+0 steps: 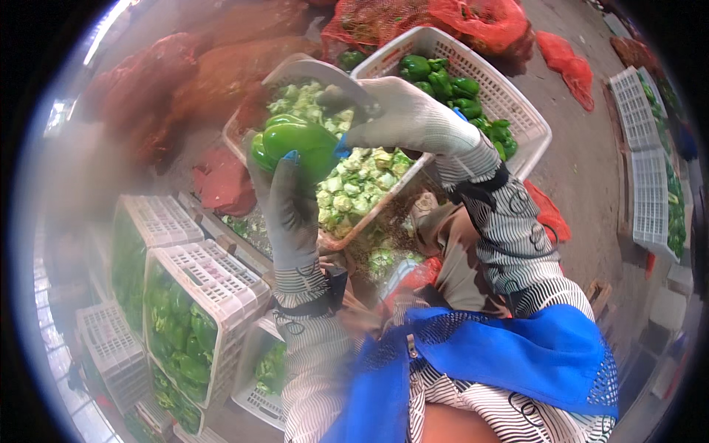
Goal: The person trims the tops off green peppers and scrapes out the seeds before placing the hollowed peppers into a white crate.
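A large green bell pepper (302, 145) rests in my left hand (285, 207), which wears a pale knit glove with blue showing at a fingertip. My right hand (412, 113), gloved the same way, grips what looks like a broad-bladed knife (327, 75); its handle is hidden in the fist. Blue fingertips of the right hand come up against the pepper's right side. Below both hands stands a crate (354, 242) of pale green trimmed pepper cores (354, 191). Beyond it, a white plastic crate (529, 124) holds several green peppers (465, 88).
Red mesh sacks (376, 22) lie at the back, with more at the blurred upper left (160, 83). White crates (207, 277) packed with peppers are stacked at lower left. More pepper crates (651, 194) line the right. Plant scraps (382, 260) litter the floor by my legs.
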The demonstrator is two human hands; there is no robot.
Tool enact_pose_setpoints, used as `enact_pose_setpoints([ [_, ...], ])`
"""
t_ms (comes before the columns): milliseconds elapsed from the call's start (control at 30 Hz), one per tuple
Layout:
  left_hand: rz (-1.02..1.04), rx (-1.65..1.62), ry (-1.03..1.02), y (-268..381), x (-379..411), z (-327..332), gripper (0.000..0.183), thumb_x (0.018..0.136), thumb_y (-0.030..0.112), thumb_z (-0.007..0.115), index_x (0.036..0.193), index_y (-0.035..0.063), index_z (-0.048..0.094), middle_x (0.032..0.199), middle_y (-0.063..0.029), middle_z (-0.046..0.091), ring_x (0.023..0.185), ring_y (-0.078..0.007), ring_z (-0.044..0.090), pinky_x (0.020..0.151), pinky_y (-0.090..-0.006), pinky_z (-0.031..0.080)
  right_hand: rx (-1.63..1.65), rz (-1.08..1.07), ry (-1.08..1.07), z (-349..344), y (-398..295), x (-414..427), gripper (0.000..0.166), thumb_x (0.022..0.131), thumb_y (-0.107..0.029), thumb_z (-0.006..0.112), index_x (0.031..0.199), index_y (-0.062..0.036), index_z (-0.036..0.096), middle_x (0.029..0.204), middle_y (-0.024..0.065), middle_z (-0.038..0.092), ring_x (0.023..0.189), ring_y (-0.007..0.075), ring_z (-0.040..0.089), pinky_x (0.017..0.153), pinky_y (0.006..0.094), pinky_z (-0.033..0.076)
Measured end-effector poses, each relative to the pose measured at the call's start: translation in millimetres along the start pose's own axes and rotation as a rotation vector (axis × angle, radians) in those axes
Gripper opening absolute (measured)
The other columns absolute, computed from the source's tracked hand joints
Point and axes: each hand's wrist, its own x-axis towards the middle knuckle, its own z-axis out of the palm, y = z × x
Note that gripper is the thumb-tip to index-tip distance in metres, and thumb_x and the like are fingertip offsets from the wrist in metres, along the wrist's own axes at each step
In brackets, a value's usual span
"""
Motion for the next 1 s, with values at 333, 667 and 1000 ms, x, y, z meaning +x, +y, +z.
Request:
enact_pose_setpoints([
  [333,0.078,0.584,0.032,-11.4,54.4,-40.9,0.081,0.073,0.009,0.087,0.142,0.0011,0.046,0.131,-0.0131,0.058,0.115,-0.0209,0.062,0.099,-0.0336,0.052,-0.135,0.091,-0.088,36.1,40.7,31.7,0.025,0.080,-0.012,0.059,0.100,-0.0037,0.074,0.080,0.0190,0.070,0.076,0.0303,0.070,0.073,0.0392,0.055],
  [667,-0.053,0.396,-0.138,-5.3,68.2,-47.1,0.084,0.073,0.007,0.077,0.149,0.0005,0.042,0.134,-0.0126,0.056,0.115,-0.0225,0.061,0.104,-0.0346,0.049,-0.111,0.159,-0.125,35.3,61.2,37.9,0.023,0.081,-0.012,0.057,0.095,-0.0021,0.073,0.081,0.0235,0.068,0.079,0.0373,0.069,0.074,0.0435,0.054],
  [1000,0.047,-0.036,-0.032,-26.0,68.6,-56.4,0.056,0.097,0.026,0.067,0.146,0.0053,0.049,0.145,-0.0150,0.054,0.132,-0.0317,0.053,0.113,-0.0519,0.042,-0.148,0.285,-0.269,48.9,66.1,31.8,0.021,0.082,-0.011,0.057,0.091,-0.0016,0.074,0.080,0.0225,0.068,0.079,0.0354,0.069,0.074,0.0426,0.054],
])
